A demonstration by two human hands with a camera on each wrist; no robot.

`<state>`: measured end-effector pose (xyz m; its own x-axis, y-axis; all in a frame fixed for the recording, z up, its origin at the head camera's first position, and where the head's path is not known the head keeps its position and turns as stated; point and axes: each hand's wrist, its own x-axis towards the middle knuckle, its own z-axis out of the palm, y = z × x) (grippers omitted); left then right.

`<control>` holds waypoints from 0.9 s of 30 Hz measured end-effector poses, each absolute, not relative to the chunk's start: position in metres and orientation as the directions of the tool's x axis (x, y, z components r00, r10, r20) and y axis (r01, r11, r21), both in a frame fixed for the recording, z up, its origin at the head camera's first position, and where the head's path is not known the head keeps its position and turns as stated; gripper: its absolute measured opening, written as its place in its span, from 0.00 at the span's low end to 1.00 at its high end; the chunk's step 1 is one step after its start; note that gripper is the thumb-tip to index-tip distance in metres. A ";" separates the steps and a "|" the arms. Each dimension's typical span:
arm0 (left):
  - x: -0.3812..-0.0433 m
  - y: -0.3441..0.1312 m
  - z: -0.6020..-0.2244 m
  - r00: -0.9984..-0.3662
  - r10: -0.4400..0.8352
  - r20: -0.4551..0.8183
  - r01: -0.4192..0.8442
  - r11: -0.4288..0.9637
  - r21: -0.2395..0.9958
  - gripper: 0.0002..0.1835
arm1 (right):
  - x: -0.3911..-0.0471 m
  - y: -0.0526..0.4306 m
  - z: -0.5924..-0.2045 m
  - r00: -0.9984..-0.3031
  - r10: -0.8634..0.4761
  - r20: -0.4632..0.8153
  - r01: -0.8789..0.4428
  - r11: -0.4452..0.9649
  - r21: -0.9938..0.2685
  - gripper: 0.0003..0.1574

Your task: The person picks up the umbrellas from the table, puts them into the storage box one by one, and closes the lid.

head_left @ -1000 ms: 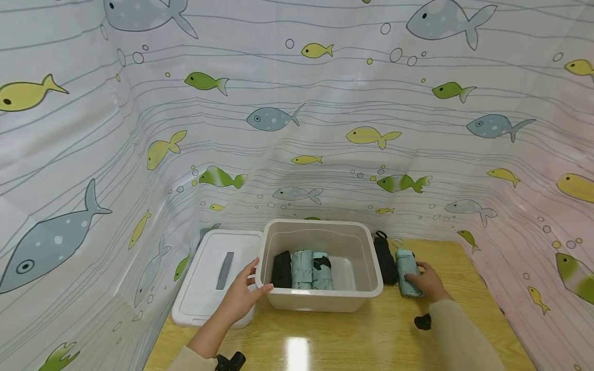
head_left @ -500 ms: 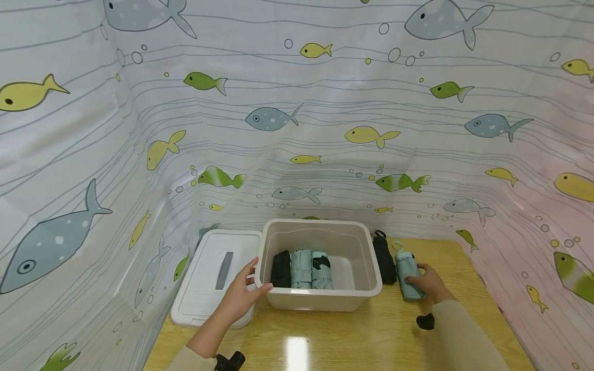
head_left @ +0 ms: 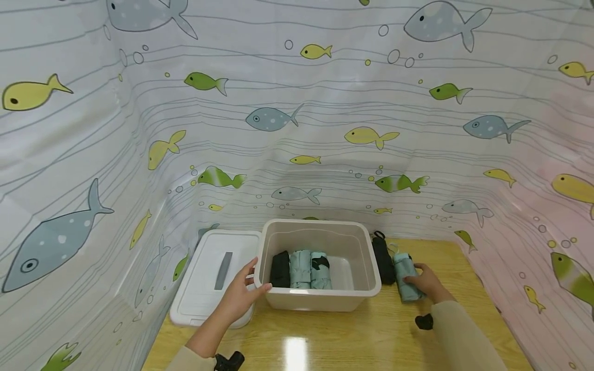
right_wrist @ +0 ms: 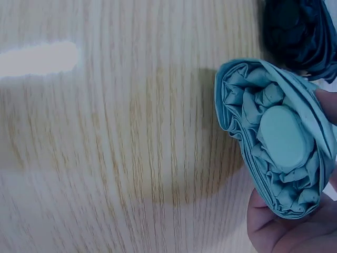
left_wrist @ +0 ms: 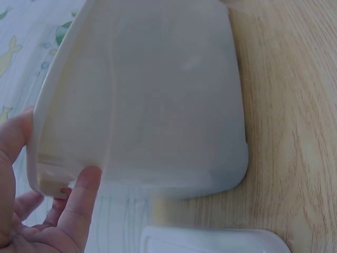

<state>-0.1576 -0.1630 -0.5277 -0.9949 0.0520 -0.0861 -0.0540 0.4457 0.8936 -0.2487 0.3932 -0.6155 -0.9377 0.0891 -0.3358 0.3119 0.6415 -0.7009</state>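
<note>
A cream plastic storage box (head_left: pixel 320 300) stands mid-table, with a folded black umbrella (head_left: pixel 280 269) and two folded light teal umbrellas (head_left: pixel 300 269) side by side in its left part. My left hand (head_left: pixel 240 293) grips the box's left front corner, thumb over the rim; in the left wrist view its fingers bend round the edge. On the right, my right hand (head_left: pixel 429 282) holds another folded teal umbrella (head_left: pixel 406 273) by its side. The right wrist view shows this umbrella's end (right_wrist: pixel 284 138), with thumb and fingers wrapped around the gathered cloth.
A white lid (head_left: pixel 200 288) with a grey handle lies left of the box. Between the box and my right hand lies a black folded umbrella (head_left: pixel 382 260) with a wrist loop. A fish-print curtain (head_left: pixel 297 170) surrounds the wooden table (head_left: pixel 343 340) at the back and sides.
The teal umbrella in my right hand has shifted a little toward me and turned slightly. My left hand and the box hold their place.
</note>
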 end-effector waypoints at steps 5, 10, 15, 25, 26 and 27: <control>-0.157 -0.163 -0.531 -0.996 0.059 -0.070 -0.037 0.448 0.893 0.49 | -0.240 0.392 -0.612 -0.911 0.074 -0.407 0.388 0.494 -0.778 0.55; -0.157 -0.163 -0.532 -0.997 0.055 -0.060 -0.029 0.455 0.890 0.49 | -0.233 0.394 -0.610 -0.910 0.065 -0.409 0.393 0.450 -0.802 0.53; -0.158 -0.162 -0.529 -0.996 0.061 -0.057 -0.024 0.452 0.892 0.49 | -0.230 0.399 -0.610 -0.900 0.045 -0.434 0.421 0.354 -0.835 0.54; -0.158 -0.162 -0.528 -0.995 0.066 -0.070 -0.032 0.458 0.888 0.49 | -0.230 0.404 -0.586 -0.906 0.012 -0.422 0.404 0.316 -0.858 0.55; -0.158 -0.162 -0.528 -0.995 0.065 -0.070 -0.032 0.459 0.888 0.49 | -0.230 0.404 -0.581 -0.911 0.011 -0.413 0.395 0.319 -0.862 0.55; -0.158 -0.162 -0.528 -0.996 0.064 -0.067 -0.030 0.459 0.888 0.49 | -0.231 0.404 -0.575 -0.915 0.006 -0.403 0.384 0.322 -0.865 0.56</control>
<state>-0.1580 -0.1618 -0.5284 -0.9957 0.0639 -0.0666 -0.0300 0.4588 0.8881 -0.2308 0.4035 -0.5750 -0.9150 0.0060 -0.4034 0.3837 0.3220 -0.8655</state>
